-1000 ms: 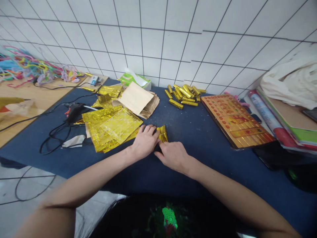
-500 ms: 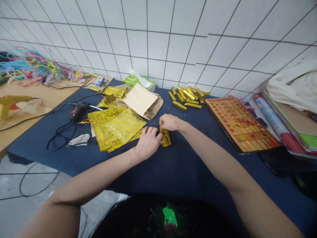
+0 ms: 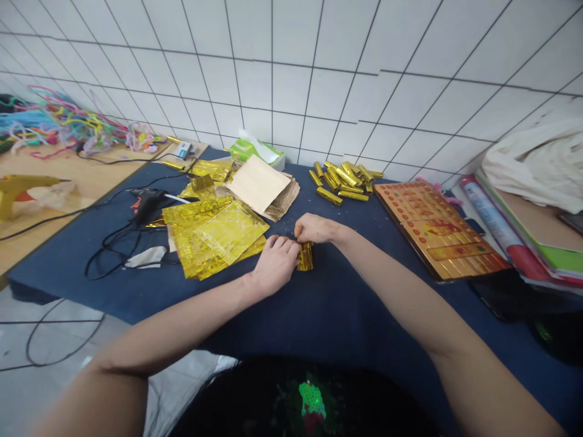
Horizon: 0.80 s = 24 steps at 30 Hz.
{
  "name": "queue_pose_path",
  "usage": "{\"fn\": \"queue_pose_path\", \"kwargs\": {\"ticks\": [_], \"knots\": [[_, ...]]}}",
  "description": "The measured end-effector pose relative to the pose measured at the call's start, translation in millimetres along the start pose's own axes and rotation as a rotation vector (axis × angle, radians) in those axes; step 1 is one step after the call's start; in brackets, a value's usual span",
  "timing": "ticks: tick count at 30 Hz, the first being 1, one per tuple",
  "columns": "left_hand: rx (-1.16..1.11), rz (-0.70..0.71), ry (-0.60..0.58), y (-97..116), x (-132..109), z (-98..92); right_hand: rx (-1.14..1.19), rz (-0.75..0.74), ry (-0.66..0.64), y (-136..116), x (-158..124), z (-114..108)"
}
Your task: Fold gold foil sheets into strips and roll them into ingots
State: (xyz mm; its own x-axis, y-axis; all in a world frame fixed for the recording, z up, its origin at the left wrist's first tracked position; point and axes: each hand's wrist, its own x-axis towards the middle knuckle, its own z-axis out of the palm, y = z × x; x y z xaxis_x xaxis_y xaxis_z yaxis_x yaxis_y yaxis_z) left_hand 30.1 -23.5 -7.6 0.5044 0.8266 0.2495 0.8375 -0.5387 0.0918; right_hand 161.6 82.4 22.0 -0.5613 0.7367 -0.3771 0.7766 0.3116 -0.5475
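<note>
Both my hands meet over a small piece of gold foil paper (image 3: 305, 257) on the blue cloth. My left hand (image 3: 277, 262) has its fingers curled down onto the foil's left side. Against the far edge my right hand (image 3: 316, 229) is closed, its fingertips pinching the foil; most of the contact is hidden. Close by on the left lies a pile of shiny gold foil sheets (image 3: 214, 240). A stack of tan paper squares (image 3: 259, 182) rests behind it. Several rolled gold foil tubes (image 3: 344, 179) lie heaped near the wall.
A black glue gun (image 3: 148, 203) with a looping cord lies left of the foil, and a yellow glue gun (image 3: 18, 189) on the wooden table. At the back stands a green tissue pack (image 3: 255, 150). An orange-gold printed board (image 3: 439, 227) is on the right, beside stacked folders (image 3: 542, 230).
Both hands stay at the foil piece. My left fingers have drawn closer together, and the right hand has shifted slightly. The view has turned a little.
</note>
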Motion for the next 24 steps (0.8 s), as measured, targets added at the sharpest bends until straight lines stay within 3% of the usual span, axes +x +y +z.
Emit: {"fn": "queue_pose_path", "kwargs": {"ticks": [5, 10, 14, 19, 24], "knots": [[-0.107, -0.113, 0.014, -1, 0, 0.6, 0.171, -0.050, 0.046, 11, -11, 1], [-0.556, -0.287, 0.016, -5, 7, -1.3, 0.570, -0.105, 0.254, 8, -40, 8], [-0.830, -0.336, -0.006, -10, 13, -9.8, 0.859, -0.142, 0.398, 7, -60, 19], [-0.932, -0.219, -0.139, -14, 19, -22.5, 0.686, -0.179, 0.319, 9, -77, 25], [-1.004, -0.270, -0.073, -11, 23, -27.0, 0.476, -0.145, 0.496, 9, -86, 26]]}}
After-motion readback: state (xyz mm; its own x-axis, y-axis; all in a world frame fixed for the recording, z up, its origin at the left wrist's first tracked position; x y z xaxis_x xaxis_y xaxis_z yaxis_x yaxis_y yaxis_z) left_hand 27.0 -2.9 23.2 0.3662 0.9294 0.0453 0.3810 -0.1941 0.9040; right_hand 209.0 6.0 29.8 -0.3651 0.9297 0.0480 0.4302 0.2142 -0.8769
